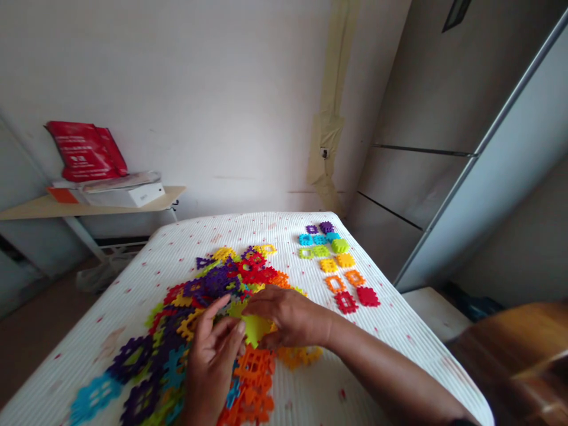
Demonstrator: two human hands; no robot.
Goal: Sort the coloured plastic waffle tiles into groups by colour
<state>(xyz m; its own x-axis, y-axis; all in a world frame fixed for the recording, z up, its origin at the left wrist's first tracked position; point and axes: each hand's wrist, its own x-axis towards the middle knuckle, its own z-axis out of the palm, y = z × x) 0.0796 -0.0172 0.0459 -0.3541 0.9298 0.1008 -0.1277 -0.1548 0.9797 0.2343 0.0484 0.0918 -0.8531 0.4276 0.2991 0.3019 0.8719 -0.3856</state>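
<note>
A lime-green plastic building piece (256, 329) with toothed edges is gripped by my right hand (290, 315), which reaches over the pile from the right. My left hand (215, 349) is beside it on the left, fingers apart and partly curled, its thumb tip close to the green piece; whether it touches is unclear. Under both hands lies a heap of interlocking pieces. Purple pieces (215, 281) and red pieces (255, 269) lie at its far side, and orange pieces (255, 370) at its near side. My hands hide part of the heap.
Sorted pieces lie in colour groups on the table's right: purple (327, 227), blue (306, 239), green (340, 246), yellow (345, 260), orange (335, 284) and red (368, 296). A white spotted cloth (355, 367) covers the table. A side table (26, 210) holds red packages (86, 151). A cabinet (421, 118) stands right.
</note>
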